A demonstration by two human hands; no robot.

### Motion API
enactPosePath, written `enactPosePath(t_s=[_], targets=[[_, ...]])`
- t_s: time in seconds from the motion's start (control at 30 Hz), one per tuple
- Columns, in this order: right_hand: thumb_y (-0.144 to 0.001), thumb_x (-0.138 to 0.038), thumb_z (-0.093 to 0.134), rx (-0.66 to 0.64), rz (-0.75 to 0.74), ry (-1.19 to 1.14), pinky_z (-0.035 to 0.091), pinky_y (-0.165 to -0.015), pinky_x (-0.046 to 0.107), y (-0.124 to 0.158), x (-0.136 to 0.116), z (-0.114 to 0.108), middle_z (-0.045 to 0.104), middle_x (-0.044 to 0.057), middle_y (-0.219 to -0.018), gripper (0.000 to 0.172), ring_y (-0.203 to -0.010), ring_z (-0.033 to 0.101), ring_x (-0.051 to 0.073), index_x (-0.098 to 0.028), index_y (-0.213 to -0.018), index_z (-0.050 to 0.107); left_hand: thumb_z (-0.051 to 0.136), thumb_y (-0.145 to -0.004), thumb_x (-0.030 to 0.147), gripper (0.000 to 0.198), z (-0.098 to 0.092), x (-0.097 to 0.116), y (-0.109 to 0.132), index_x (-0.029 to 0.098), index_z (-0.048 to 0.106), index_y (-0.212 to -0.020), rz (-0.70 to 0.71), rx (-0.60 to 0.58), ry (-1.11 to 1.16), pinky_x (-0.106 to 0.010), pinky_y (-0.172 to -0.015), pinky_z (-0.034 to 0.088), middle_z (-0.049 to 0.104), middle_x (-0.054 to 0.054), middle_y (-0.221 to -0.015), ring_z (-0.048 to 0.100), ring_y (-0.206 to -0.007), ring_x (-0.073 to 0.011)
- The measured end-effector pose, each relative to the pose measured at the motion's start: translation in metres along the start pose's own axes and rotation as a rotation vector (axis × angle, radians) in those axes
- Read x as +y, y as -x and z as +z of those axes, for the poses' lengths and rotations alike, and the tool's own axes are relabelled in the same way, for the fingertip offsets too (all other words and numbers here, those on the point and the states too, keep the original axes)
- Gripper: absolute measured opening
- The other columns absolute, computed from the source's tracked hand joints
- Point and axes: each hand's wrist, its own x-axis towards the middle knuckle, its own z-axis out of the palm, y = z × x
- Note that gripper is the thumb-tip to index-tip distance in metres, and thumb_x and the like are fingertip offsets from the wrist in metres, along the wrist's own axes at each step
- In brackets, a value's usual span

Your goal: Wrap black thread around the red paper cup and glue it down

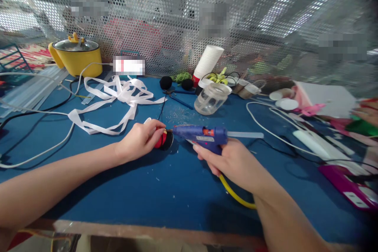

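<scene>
Hard to make out: the small round red-and-black piece (164,141) is approx. half hidden under the left hand (141,138), so its exact shape and what it's made of can't be told. A bit of white shows just behind the knuckles, unclear whether it belongs to the piece. The gun's trigger and most of its grip are covered by the right hand (233,161). Its yellow cord (234,195) runs down from the grip and goes behind the right forearm. Both arms are cut off at the bottom edge. Far right of the view is blurred and smeared; stuff there is pink, green and white but not readable. The perforated metal screen (165,19) at the back has blurred patches.

Left fingers (155,128) are curled shut over the top of the piece, pinning it on the blue table (147,197) approx. centre, near the front half. Right fingers are closed tight round the grip of the blue plastic hot-glue gun (203,134), held level, nozzle pointing left. The nozzle tip meets the piece's right side, just beside the left fingertips. A clear glue stick (245,135) pokes out the gun's back end.

Behind, well apart: tangled white ribbon (115,94), yellow lidded pot (77,57), clear plastic jar lying on its side (211,100), tilted stack of white cups (208,61).
</scene>
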Motion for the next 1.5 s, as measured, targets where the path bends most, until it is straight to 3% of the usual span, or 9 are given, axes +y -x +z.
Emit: enactPosePath(t_s=[0.53,1.3,1.5], targets=[[-0.080,-0.044,0.049,-0.005,0.009,-0.018,0.043,-0.046,0.024,-0.0005,0.0034,0.0014,0.052,-0.003,-0.038,0.034,-0.040,0.053,0.013,-0.023,-0.054,0.045,0.039,-0.088,0.024,0.023,-0.0003,0.0005,0.0003,0.013,0.057,-0.098,0.015,-0.002,-0.015,-0.020,-0.049,0.041,0.057,0.002,-0.055,0.054,-0.046,-0.0097],[-0.079,-0.049,0.047,-0.047,0.025,0.072,0.046,-0.051,0.027,0.0083,0.0036,0.0043,0.055,0.001,-0.041,0.044,-0.045,0.057,0.016,-0.024,-0.043,0.040,0.041,-0.088,0.025,0.023,0.0006,-0.0022,-0.0018,0.012,0.058,-0.096,-0.022,0.037,0.012,-0.018,-0.049,0.042,0.064,-0.001,-0.063,0.055,-0.049,-0.0088],[-0.078,-0.047,0.048,0.012,0.023,0.040,0.045,-0.049,0.026,0.0050,0.0024,0.0044,0.054,0.000,-0.040,0.040,-0.041,0.055,0.015,-0.023,-0.047,0.043,0.041,-0.088,0.025,0.023,0.0011,-0.0014,-0.0004,0.012,0.058,-0.097,-0.007,0.029,0.006,-0.019,-0.050,0.042,0.064,-0.001,-0.065,0.055,-0.049,-0.0092]])
